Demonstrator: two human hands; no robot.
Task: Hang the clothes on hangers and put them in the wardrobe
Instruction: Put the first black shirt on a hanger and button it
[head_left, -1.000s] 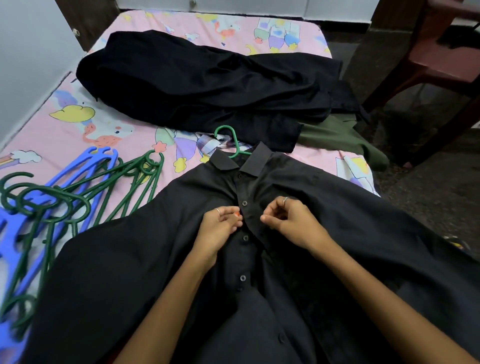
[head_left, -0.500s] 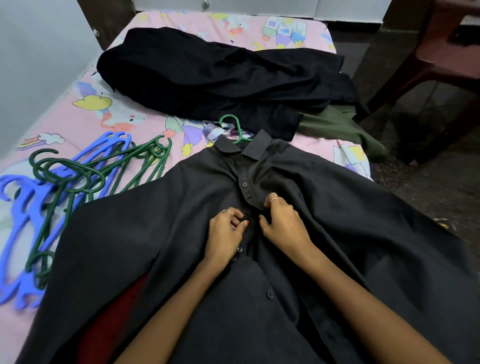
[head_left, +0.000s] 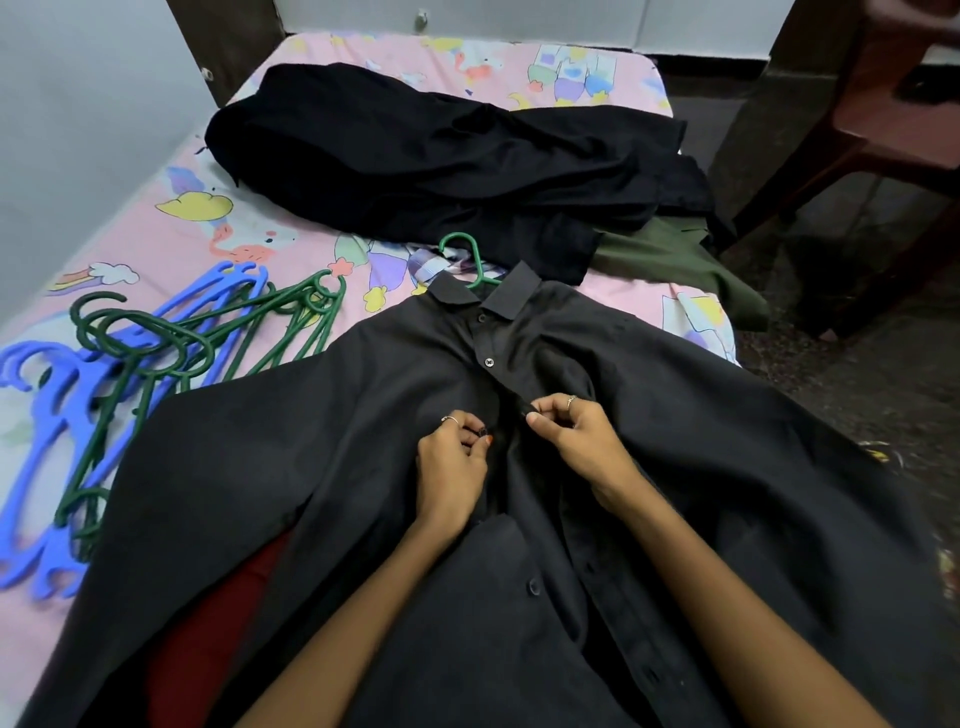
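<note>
Buttoning was under way: the dark shirt lay flat on the bed with a green hanger already through its collar. The left hand pinched a button on 1 placket edge, and the right hand pinched the other edge. 2 upper buttons looked fastened. Black clothes, an olive garment and spare hangers waited, so most hanging, and every wardrobe trip, seemed left.
</note>
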